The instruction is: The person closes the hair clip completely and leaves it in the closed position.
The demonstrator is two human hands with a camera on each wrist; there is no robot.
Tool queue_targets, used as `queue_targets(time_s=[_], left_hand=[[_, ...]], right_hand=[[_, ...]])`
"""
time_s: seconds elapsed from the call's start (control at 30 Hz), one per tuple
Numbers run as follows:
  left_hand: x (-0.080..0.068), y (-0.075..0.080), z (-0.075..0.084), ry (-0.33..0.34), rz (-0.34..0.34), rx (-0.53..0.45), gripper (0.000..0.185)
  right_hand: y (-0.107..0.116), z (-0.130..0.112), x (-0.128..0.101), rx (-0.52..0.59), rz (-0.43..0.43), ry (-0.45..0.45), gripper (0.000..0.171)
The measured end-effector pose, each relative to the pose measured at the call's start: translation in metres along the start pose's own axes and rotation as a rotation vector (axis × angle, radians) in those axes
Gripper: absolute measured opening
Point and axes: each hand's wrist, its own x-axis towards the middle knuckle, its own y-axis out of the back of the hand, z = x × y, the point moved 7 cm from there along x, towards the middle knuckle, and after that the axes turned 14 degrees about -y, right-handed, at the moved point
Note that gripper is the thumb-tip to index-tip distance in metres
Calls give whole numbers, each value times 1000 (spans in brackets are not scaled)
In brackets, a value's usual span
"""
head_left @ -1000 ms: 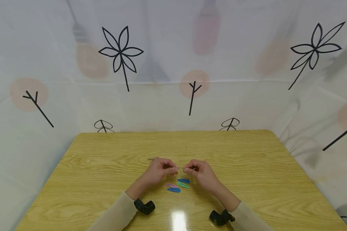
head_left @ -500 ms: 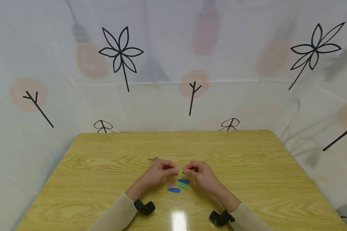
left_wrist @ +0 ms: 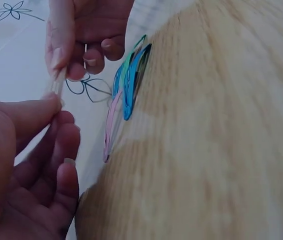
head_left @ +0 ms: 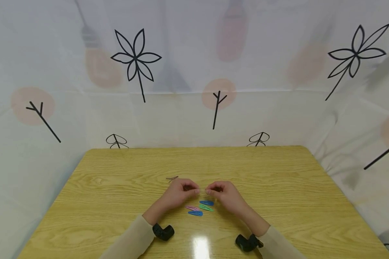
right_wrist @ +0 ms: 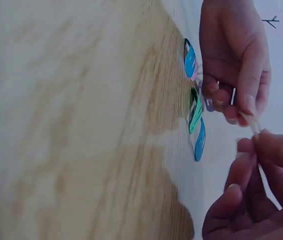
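My left hand [head_left: 180, 193] and right hand [head_left: 226, 194] face each other over the middle of the table, fingertips a short gap apart. Between them runs a thin, pale, two-stranded band [right_wrist: 253, 123], its ends pinched between thumb and fingers of each hand. Fingertips cover most of it. Just below, on the tabletop, lie several snap hair clips: a dark blue clip [head_left: 206, 203], a green clip [head_left: 206, 207], a pink clip [head_left: 192, 208] and a lighter blue clip [head_left: 195, 213]. In the left wrist view the pink clip [left_wrist: 112, 125] is nearest the left hand.
Thin dark hairpin-like pieces [head_left: 172, 177] lie just beyond the left hand. The wooden table [head_left: 262, 169] reaches back to a white cloth backdrop [head_left: 178, 118] printed with plants. Each wrist carries a black camera mount, such as the left mount [head_left: 163, 232].
The hands stay in nearly the same place, still pinching the band; the fingers shift slightly and the right hand sits a touch lower. The clips have not moved on the table.
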Motion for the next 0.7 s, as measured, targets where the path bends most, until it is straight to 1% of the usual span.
queue_targets(time_s=[0.13, 0.3, 0.4, 0.57, 0.7], left_hand=[[0, -3, -1, 1, -46, 11, 11], [-1, -7, -6, -1, -99, 1, 8], [-2, -7, -8, 7, -113, -1, 8], [-1, -7, -7, -7, -131, 3, 7], [0, -8, -8, -11, -133, 17, 6]], right_hand=[[-2, 5, 3, -59, -4, -15, 12], [-4, 6, 2, -154, -17, -3, 10], [-6, 4, 1, -184, -18, 12, 8], [-7, 4, 4, -236, -4, 20, 7], [-8, 3, 5, -266, 3, 18, 6]])
